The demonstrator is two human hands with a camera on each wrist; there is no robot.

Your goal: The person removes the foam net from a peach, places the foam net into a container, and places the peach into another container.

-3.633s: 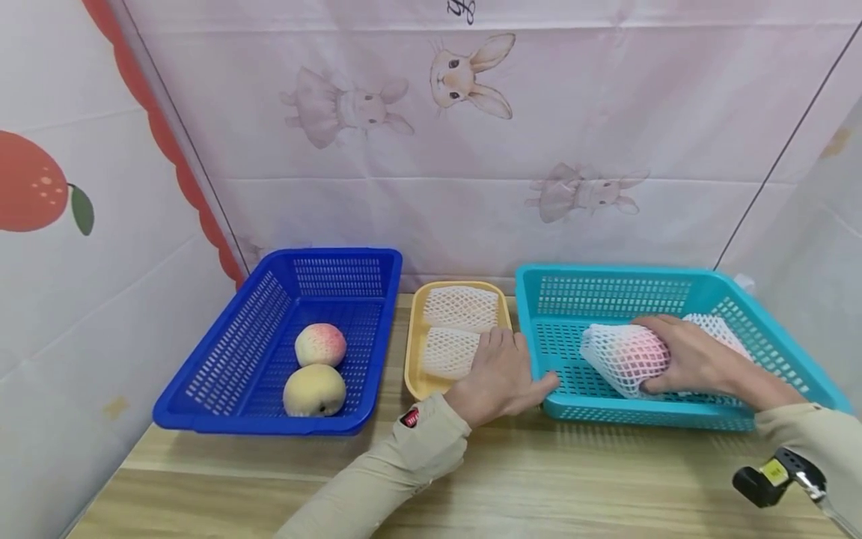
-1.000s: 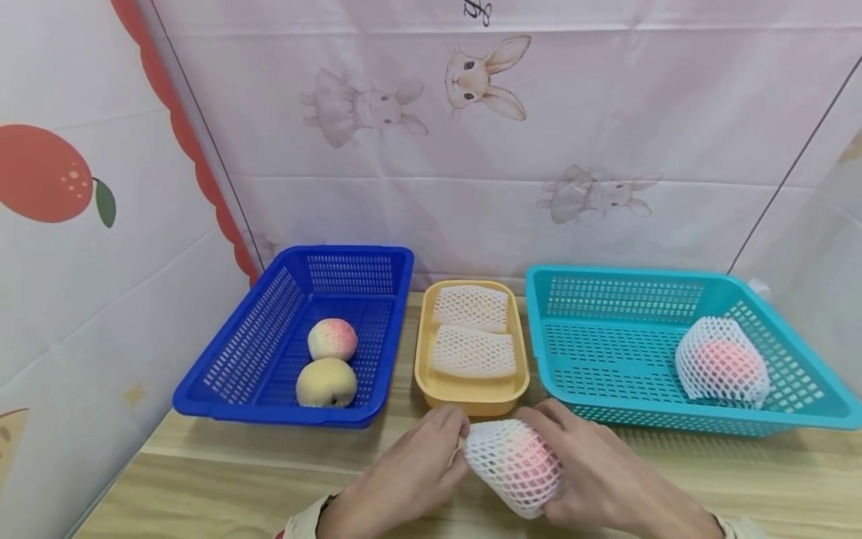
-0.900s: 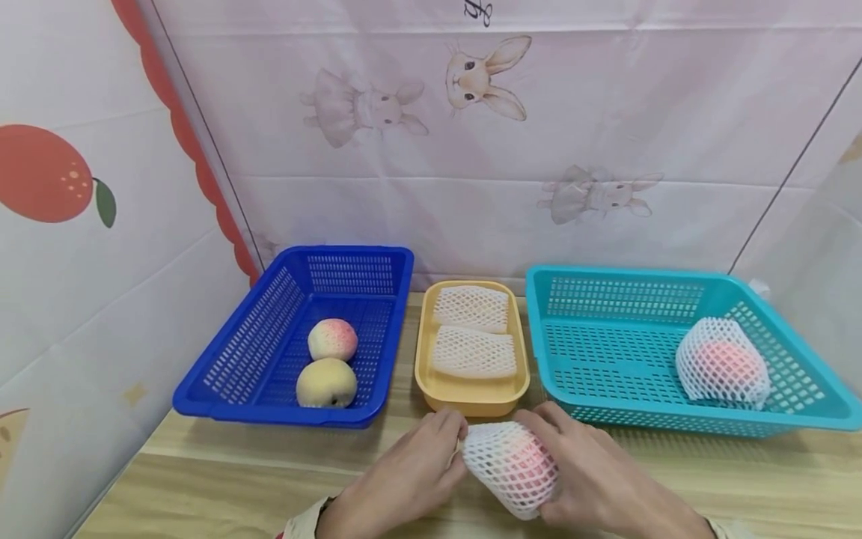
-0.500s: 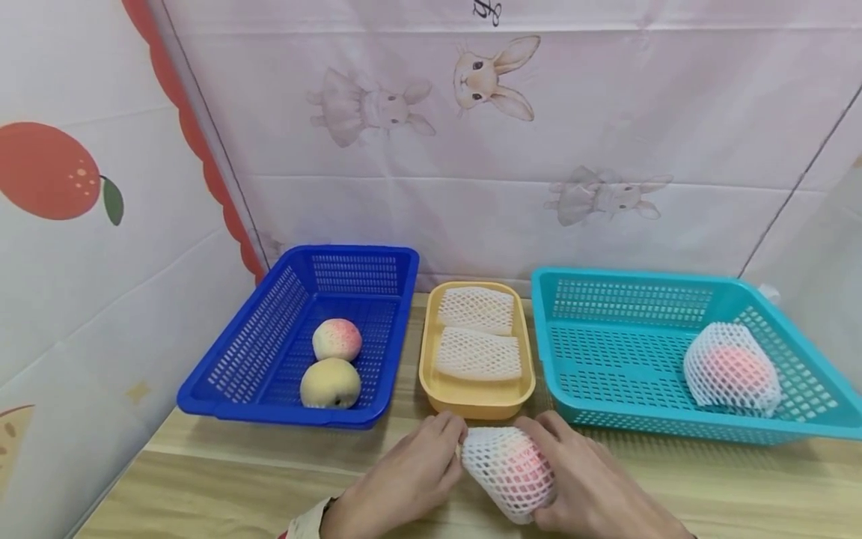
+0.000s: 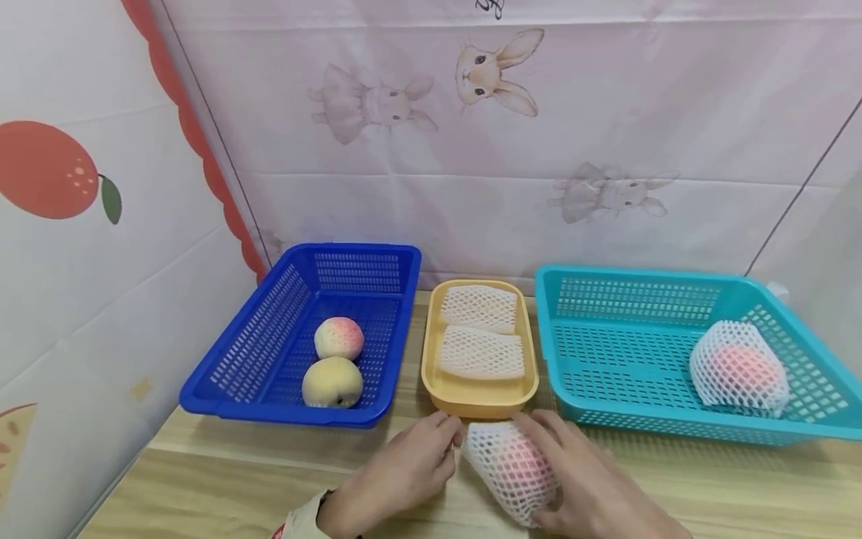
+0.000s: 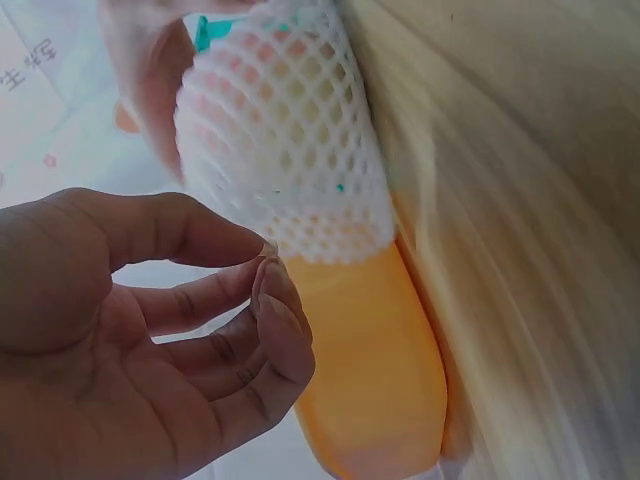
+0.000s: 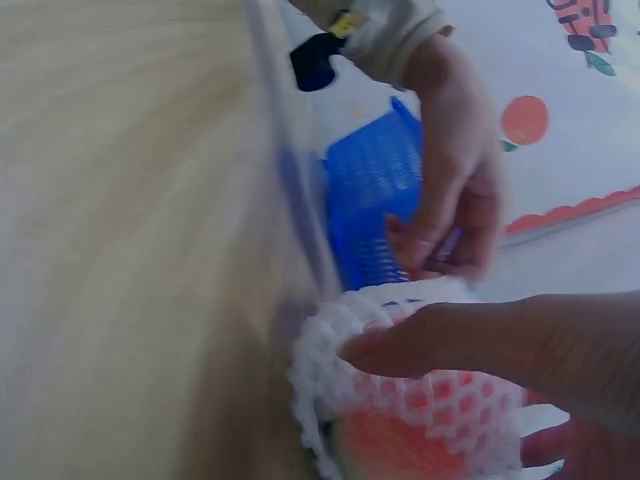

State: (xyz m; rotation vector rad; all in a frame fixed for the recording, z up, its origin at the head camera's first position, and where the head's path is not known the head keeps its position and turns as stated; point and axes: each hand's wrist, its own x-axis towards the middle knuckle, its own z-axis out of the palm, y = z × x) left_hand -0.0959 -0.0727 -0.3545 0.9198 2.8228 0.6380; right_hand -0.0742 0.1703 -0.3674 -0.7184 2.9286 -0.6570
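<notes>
In the head view my right hand [image 5: 586, 479] grips a pink-and-cream peach in a white foam net [image 5: 515, 471], low over the table's front. The right wrist view shows its thumb [image 7: 400, 350] lying across the net. My left hand [image 5: 404, 471] is just left of the net's end, with a narrow gap between them. Its fingers are loosely curled, thumb tip near the index finger, and nothing shows between them in the left wrist view. Two flat foam nets [image 5: 481, 352] lie in a yellow tray [image 5: 481, 404] behind the hands.
A blue basket [image 5: 229, 408] on the left holds two bare peaches, one pinkish [image 5: 339, 338] and one yellow [image 5: 332, 382]. The turquoise basket [image 5: 619, 367] on the right contains one netted peach [image 5: 739, 368]. A printed cloth wall [image 5: 377, 217] stands behind them.
The netted peach came out of the turquoise basket to the table's front, where both hands held it. My left fingers have since let go of the net's end; my right hand still holds the peach.
</notes>
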